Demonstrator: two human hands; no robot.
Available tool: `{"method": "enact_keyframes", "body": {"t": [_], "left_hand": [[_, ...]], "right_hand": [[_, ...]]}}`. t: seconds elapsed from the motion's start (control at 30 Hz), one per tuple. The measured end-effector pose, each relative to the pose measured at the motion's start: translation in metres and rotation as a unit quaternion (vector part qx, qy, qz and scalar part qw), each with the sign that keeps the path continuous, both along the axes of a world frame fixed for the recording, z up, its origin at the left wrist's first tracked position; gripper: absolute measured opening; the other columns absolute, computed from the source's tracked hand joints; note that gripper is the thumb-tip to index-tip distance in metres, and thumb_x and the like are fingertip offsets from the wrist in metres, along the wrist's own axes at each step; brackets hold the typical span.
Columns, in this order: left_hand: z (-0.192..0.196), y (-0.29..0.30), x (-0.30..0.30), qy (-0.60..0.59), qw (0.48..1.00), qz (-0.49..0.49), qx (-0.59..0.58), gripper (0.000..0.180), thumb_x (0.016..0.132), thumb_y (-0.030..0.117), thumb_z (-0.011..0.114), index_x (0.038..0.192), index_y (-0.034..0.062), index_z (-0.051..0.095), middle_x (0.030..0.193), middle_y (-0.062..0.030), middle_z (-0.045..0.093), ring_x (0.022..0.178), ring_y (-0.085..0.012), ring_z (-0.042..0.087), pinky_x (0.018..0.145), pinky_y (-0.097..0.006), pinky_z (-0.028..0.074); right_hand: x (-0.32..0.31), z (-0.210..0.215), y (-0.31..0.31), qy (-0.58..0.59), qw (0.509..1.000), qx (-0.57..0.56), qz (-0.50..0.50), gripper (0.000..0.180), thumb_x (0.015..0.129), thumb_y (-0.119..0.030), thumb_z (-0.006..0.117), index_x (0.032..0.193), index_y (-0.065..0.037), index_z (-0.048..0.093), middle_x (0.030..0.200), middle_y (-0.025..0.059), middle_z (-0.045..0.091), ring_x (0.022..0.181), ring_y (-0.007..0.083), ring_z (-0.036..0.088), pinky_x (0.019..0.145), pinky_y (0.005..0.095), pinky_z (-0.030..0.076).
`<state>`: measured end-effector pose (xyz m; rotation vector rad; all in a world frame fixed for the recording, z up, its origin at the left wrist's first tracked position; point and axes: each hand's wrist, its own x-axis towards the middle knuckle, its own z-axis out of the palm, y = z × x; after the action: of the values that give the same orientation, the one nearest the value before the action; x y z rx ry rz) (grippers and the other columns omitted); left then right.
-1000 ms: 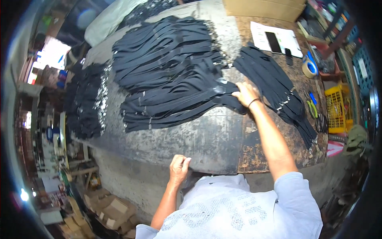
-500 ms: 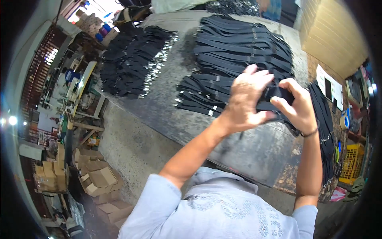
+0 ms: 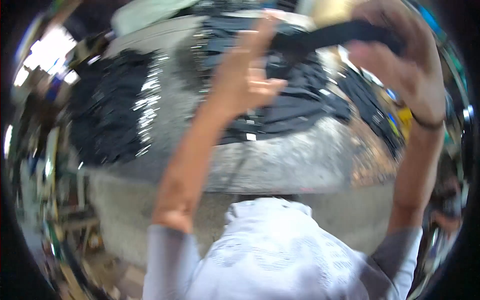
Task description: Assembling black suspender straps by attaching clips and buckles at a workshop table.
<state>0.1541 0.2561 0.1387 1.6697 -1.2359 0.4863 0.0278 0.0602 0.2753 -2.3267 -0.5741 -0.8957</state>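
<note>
A black strap [image 3: 340, 36] is raised over the table and spans the space between my two hands. My right hand [image 3: 412, 70] is curled around its right end, fingers and thumb closed on it. At the strap's other end is my left hand [image 3: 235, 80], fingers stretched out and thumb apart; blur hides whether it touches the strap. Beneath them, rows of similar black straps [image 3: 295, 112] with small metal and white bits lie on the table. The whole picture is smeared by motion.
Another heap of black straps [image 3: 107, 107] with shiny metal ends lies on the left of the grey worn table [image 3: 295, 165]. More dark straps [image 3: 370, 107] lie along the right side. A pale cloth [image 3: 145, 17] is at the far edge.
Both hands have risen and moved apart, the right one to the right and closer to me in view. The strap is now lifted and stretched out between them. The view has also shifted.
</note>
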Motion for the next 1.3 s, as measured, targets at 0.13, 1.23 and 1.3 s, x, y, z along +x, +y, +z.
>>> {"method": "enact_keyframes", "body": {"t": [0.13, 1.23, 1.3], "left_hand": [[-0.017, 0.021, 0.014, 0.038, 0.997, 0.073, 0.009, 0.073, 0.077, -0.01, 0.059, 0.145, 0.0055, 0.039, 0.097, -0.0021, 0.054, 0.089, -0.0116, 0.054, 0.085, -0.025, 0.045], [-0.248, 0.105, -0.09, 0.075, 0.819, 0.157, 0.547, 0.047, 0.079, 0.051, 0.068, 0.083, 0.0054, 0.056, 0.077, -0.0175, 0.066, 0.076, -0.0387, 0.063, 0.068, -0.045, 0.044], [-0.251, 0.096, -0.078, 0.037, 0.825, 0.146, 0.544, 0.048, 0.079, 0.051, 0.069, 0.079, 0.0045, 0.059, 0.07, -0.0183, 0.065, 0.07, -0.0397, 0.062, 0.064, -0.048, 0.044]], "right_hand": [[-0.063, 0.034, -0.049, 0.056, 0.987, 0.135, -0.059, 0.023, 0.087, -0.02, 0.067, 0.098, -0.001, 0.064, 0.077, -0.0012, 0.056, 0.061, 0.0061, 0.046, 0.052, 0.0205, 0.034], [-0.215, -0.431, -0.322, 0.492, 0.773, -0.142, -0.375, 0.039, 0.074, -0.049, 0.073, 0.088, -0.013, 0.071, 0.099, 0.012, 0.062, 0.105, 0.0327, 0.055, 0.086, 0.0473, 0.045], [-0.225, -0.429, -0.326, 0.466, 0.781, -0.154, -0.386, 0.038, 0.073, -0.048, 0.074, 0.086, -0.012, 0.07, 0.096, 0.0126, 0.06, 0.101, 0.0333, 0.056, 0.083, 0.0462, 0.045]]}}
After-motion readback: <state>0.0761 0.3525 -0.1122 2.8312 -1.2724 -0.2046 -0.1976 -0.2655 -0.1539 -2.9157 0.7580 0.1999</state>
